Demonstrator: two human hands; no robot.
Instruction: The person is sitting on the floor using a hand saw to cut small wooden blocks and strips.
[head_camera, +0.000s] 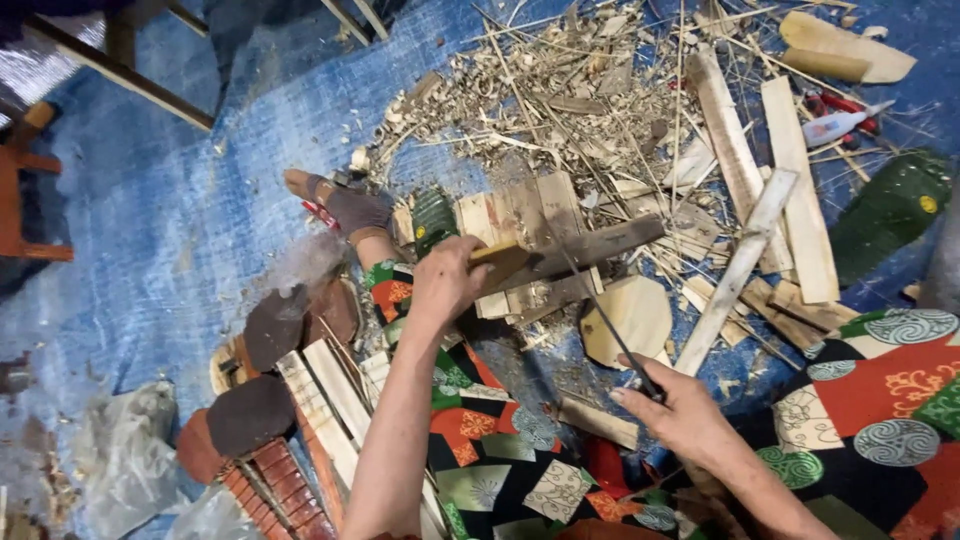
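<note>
I am sitting on a blue woven tarp (200, 230), looking down over my patterned red, green and black trousers (480, 440). My left hand (445, 280) is closing tightly around the yellowish wooden handle (500, 262) of a broad, dark, flat-bladed knife (590, 250), which is lying nearly level and pointing right across a block of pale flat wooden slats (520, 215). My right hand (680, 410) is gripping the near end of a thin dark rod (600, 310) between pinched fingers; the rod is slanting up and away from that hand, crossing the knife blade near its middle. Whether the rod is touching the blade I cannot tell.

Just beside the rod, a pale, rounded, flat piece of wood (625, 320) is resting on the tarp. A long whitish wooden strip (740, 265) is lying diagonally to its right, near two wider pale planks (790, 190). Beyond the slats, a heap of curled wood shavings and thin splinters (540, 95) is spreading over the tarp. My foot in a grey sock (350, 205) is stretching out left of the slats. By my left leg, a bundle of pale wooden strips (330, 400) is lying beside dark brown rounded pieces (255, 400).
</note>
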